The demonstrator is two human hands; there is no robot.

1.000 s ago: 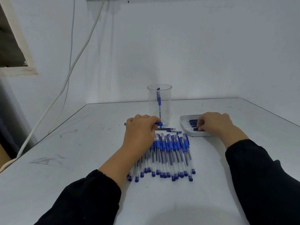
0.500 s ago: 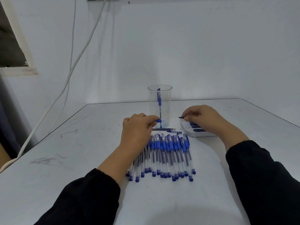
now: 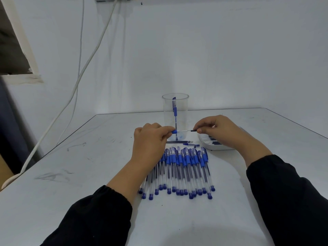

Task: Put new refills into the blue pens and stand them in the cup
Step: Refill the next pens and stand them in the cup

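**Refill meets barrel in front of the cup**

A second ago the right hand [image 3: 220,129] lay on the tray [image 3: 221,147] among the refills; now it has lifted clear and pinches one refill [image 3: 192,130] between thumb and fingertip. The left hand [image 3: 150,139] curls round a pen [image 3: 174,131], open end facing right. The refill seems to be entering it, so insertion looks underway.

The cup [image 3: 175,114], just beyond both hands, holds one pen. Below the wrists lies the pile [image 3: 179,171] still to do; two loose refills [image 3: 179,141] sit just under the held pen. Open table stretches left of the left hand; its far edge runs just behind the cup
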